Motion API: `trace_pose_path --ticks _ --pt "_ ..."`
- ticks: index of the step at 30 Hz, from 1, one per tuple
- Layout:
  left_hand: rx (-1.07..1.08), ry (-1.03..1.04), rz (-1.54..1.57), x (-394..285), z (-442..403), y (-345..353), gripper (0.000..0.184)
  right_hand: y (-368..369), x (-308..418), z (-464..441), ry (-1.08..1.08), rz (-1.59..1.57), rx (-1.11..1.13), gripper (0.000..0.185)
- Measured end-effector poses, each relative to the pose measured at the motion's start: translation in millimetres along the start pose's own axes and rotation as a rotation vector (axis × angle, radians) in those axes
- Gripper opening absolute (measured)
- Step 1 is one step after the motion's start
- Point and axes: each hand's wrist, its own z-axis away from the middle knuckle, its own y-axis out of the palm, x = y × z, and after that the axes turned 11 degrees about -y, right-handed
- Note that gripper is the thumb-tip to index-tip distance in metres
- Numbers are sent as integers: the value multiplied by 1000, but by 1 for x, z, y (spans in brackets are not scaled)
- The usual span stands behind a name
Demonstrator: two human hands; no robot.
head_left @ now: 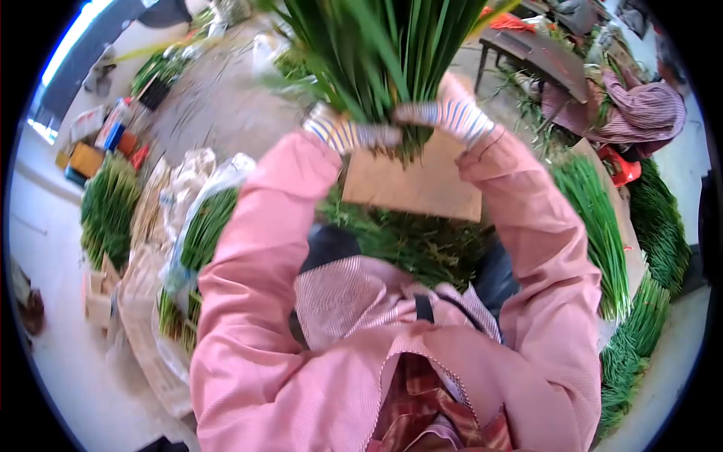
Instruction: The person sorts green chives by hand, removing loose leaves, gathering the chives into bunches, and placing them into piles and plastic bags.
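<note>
Bunch (380, 68), gathered but with no tie visible, was held at the far edge of the board (410, 181), leaves pointing away. Work was judged partway: a pile (599, 237) of long stalks lay at the right, while loose greens (422, 245) lay below the board. The left hand (352, 130) and right hand (452, 113) both gripped the bunch's base, fingers pressed in from opposite sides; some tips were hidden.

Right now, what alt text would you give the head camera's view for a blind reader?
The left hand and right hand, in striped gloves, grip a bunch of long green leaves near its base, above a brown board. More green bundles lie on both sides; another person is at upper right.
</note>
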Motion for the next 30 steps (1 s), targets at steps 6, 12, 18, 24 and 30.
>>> trace_pose_path --ticks 6,12,18,24,30 --pt "243 89 340 73 -53 11 82 -39 -68 29 380 -235 135 77" --pt "42 27 476 41 -74 9 89 -35 -35 -16 -24 -127 -45 95" --pt "204 -146 898 13 -107 31 62 -39 -5 -41 -71 -108 -112 76" --pt "-350 -157 -190 -7 -107 80 57 -43 10 -38 74 -124 -265 86" --pt "-375 -98 -550 -8 -37 87 98 -65 2 -33 43 -208 -432 29"
